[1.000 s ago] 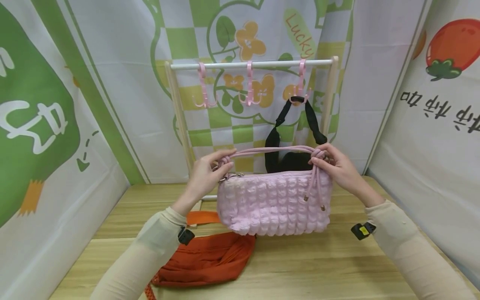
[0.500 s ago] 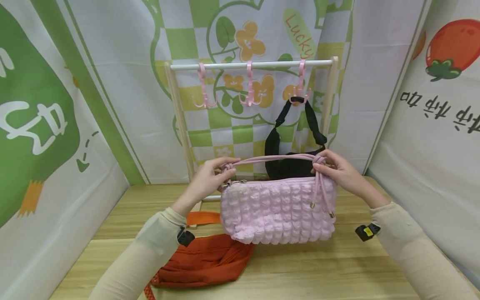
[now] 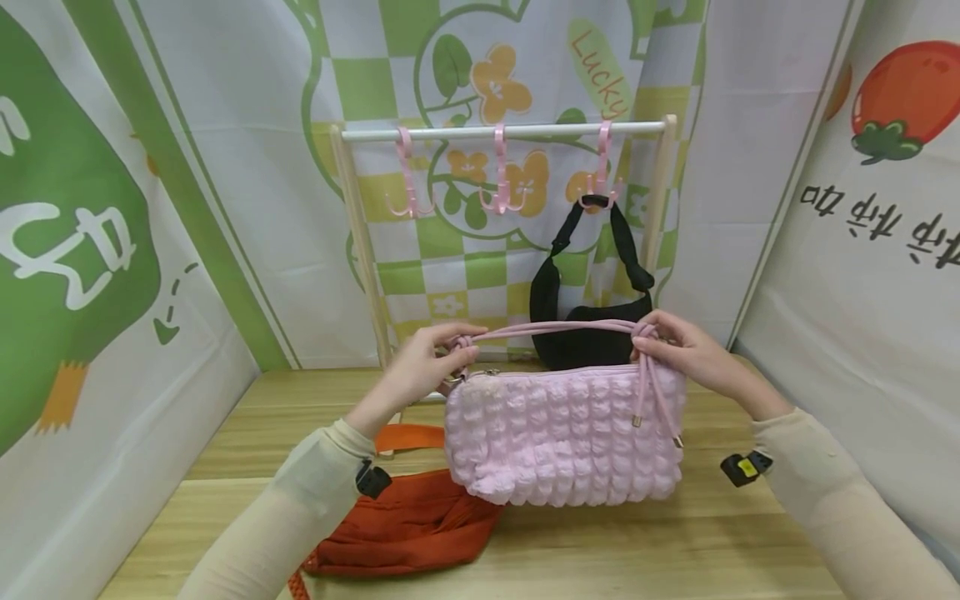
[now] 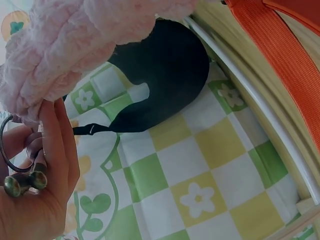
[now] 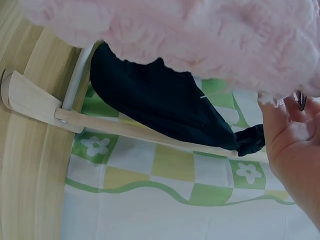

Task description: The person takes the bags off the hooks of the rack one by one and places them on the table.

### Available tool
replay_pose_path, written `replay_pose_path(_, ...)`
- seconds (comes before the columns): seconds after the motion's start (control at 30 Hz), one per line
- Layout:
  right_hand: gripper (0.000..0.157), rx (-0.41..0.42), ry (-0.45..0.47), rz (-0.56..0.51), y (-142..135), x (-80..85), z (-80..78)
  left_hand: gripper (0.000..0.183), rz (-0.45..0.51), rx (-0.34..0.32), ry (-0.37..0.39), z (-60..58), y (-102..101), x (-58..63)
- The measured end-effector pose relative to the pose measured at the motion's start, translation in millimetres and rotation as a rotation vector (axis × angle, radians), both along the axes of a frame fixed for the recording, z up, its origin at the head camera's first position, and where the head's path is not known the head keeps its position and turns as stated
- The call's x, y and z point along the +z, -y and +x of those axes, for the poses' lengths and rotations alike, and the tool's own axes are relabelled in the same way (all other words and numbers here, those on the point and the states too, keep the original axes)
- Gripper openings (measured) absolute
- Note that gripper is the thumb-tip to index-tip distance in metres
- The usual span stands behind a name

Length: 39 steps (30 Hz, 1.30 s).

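Observation:
A pink puffy handbag [image 3: 566,437] is held up in front of me between both hands, its zipped top level. My left hand [image 3: 420,367] pinches the knotted left end of the cord handle; in the left wrist view a metal ring and two brass-coloured cord tips [image 4: 25,183] show at that hand. My right hand [image 3: 693,354] pinches the knot at the handle's right end, with two cord tails hanging down the bag's front. Behind it a black bag [image 3: 581,343] hangs by its strap from the right pink hook [image 3: 602,167].
Two more pink hooks, one at left [image 3: 407,175] and one in the middle [image 3: 500,171], hang from the white rail [image 3: 450,133] of a wooden-legged rack. An orange-red bag [image 3: 408,525] lies on the wooden table [image 3: 600,554], partly behind the pink handbag. Printed cloth surrounds the table.
Both hands have lowered the pink handbag and brought it slightly right, exposing more of the black bag behind. The orange-red bag stays where it was.

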State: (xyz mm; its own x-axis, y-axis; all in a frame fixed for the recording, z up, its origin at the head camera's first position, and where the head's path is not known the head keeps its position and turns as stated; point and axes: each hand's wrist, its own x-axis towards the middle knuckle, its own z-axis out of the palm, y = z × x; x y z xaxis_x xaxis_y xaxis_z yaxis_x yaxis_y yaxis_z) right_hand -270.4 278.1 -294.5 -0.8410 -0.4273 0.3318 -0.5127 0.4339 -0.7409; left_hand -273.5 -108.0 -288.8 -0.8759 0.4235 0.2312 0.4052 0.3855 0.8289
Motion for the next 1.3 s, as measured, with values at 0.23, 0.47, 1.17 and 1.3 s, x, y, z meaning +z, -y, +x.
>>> replay_pose_path(0.23,0.017,0.043,0.063,0.01,-3.3,-0.8,1.1,0.031,-0.021,-0.022,0.056,1.6,0.0,-0.8)
replay_pose_path(0.47,0.015,0.06,0.118,0.05,-6.1,-6.5,-0.8,0.032,-0.019,-0.081,0.179,-0.9,1.7,-6.4)
replay_pose_path(1.17,0.022,-0.029,0.227,0.093,-6.2,-41.4,-14.8,0.031,-0.103,-0.033,0.14,-20.6,-5.6,-39.7)
replay_pose_path(1.3,0.023,-0.023,0.234,0.095,-6.9,-44.3,-15.7,0.031,-0.109,-0.031,0.151,-21.6,-6.6,-42.4)
